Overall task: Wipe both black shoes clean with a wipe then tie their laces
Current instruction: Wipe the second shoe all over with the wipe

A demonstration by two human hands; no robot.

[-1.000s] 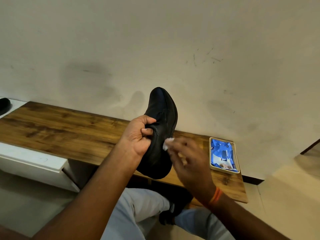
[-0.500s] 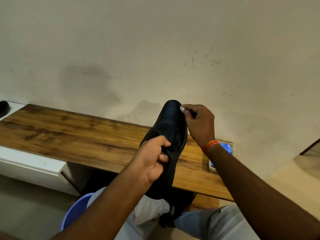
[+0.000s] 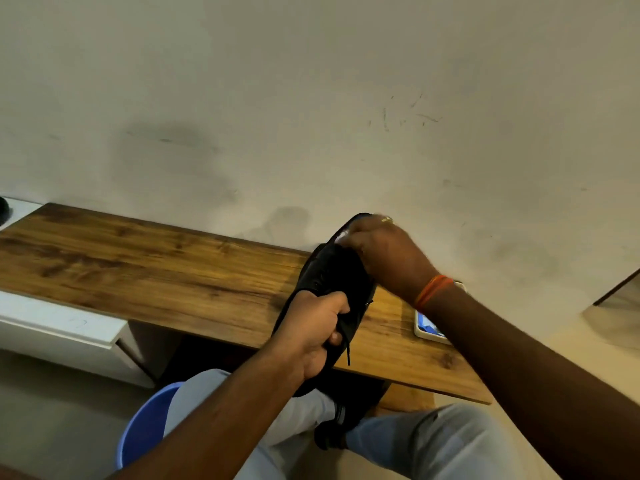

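Left hand (image 3: 313, 336): grasps shoe (image 3: 329, 282) at its collar, held toe-up above bench (image 3: 138, 268).
Right hand (image 3: 384, 251): at shoe's 12 o'clock, fingers curled, pressing wipe (image 3: 341, 234) onto toe; forearm reaches in from 4 o'clock.
Lace (image 3: 347, 348): hangs loose, untied.
Tray (image 3: 427, 329): at shoe's 3 o'clock on bench, mostly hidden by forearm.
Progress: early, by my judgement; wiping under way, second shoe not clearly identifiable, both lacings remain.

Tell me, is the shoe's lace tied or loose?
Loose: a lace end dangles free from the shoe below the left hand.
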